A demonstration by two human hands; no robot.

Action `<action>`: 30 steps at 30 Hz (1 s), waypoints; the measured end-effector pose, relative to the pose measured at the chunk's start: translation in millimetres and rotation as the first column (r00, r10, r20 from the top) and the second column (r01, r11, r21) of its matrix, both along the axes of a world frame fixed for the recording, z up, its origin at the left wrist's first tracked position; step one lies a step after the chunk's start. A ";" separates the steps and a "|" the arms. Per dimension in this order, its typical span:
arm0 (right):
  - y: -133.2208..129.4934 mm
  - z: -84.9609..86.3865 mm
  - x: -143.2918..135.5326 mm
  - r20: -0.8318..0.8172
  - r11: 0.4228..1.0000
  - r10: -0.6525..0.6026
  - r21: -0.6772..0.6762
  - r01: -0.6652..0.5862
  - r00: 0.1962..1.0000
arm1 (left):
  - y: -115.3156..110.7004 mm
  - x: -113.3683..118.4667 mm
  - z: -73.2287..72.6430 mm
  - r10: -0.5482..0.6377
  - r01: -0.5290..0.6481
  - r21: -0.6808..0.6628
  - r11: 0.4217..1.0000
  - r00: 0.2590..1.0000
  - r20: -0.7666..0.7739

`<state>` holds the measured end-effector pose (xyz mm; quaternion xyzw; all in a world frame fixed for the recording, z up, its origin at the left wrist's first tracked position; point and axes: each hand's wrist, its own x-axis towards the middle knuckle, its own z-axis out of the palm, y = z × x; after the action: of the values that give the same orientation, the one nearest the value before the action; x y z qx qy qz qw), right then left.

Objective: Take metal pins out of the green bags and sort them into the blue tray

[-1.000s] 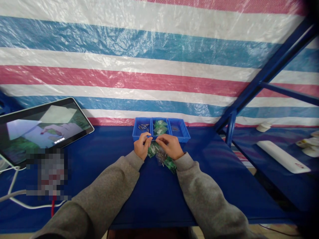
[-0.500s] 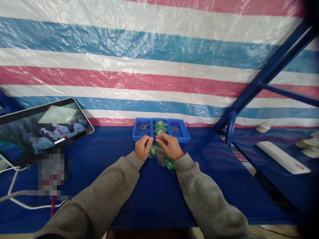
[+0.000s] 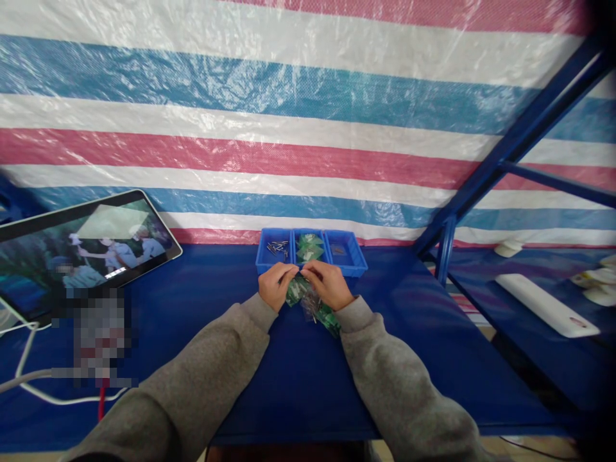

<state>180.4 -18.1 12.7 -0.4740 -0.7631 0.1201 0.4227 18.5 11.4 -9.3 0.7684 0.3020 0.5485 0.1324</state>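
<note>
My left hand and my right hand meet just in front of a row of three blue bins. Thumb and forefinger of each are pinched together; whatever sits between them is too small to make out. Below the fingertips lie green-and-clear plastic bags, partly covered by my hands, and a clear bag with small metallic bits. The left bin holds several thin metal pins. Green bags fill the middle bin. In the right bin are a few small flat pieces, hard to identify.
A tablet playing video leans at the left, with white cables beside it. Blue metal struts rise at the right. Beyond them a white oblong case lies on another blue surface. A striped tarpaulin hangs behind the bins.
Both hands have shifted slightly toward me, and their fingertips have come a little closer together. The bins and bags stay where they were.
</note>
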 end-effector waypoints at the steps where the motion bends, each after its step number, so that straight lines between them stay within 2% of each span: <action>1: 0.4 -0.9 -0.3 0.001 1.000 -0.009 0.002 0.009 1.000 | 0.4 0.0 -0.6 0.013 -0.013 -0.006 1.000 1.000 0.002; 8: 0.7 -4.3 -1.1 0.018 1.000 0.015 -0.022 -0.014 1.000 | 0.9 -1.8 -0.9 0.116 -0.115 -0.031 0.993 0.993 0.022; 18: 2.3 -5.5 -0.8 0.050 0.999 -0.029 -0.021 0.030 0.998 | -2.8 0.2 3.2 0.044 -0.047 0.046 0.998 0.997 0.057; 26: 1.9 -3.0 4.1 0.010 0.979 -0.205 0.019 0.204 0.979 | -4.7 1.0 2.8 0.064 -0.063 -0.049 0.997 0.997 0.037; 30: 0.8 -0.6 5.1 -0.010 0.964 -0.259 0.058 0.259 0.966 | -3.1 0.4 0.5 0.090 -0.090 -0.007 0.996 0.996 -0.009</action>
<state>185.5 -17.2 12.0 -0.5570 -0.6972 0.0417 0.4493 18.9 8.2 -8.7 0.7558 0.3388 0.5495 0.1094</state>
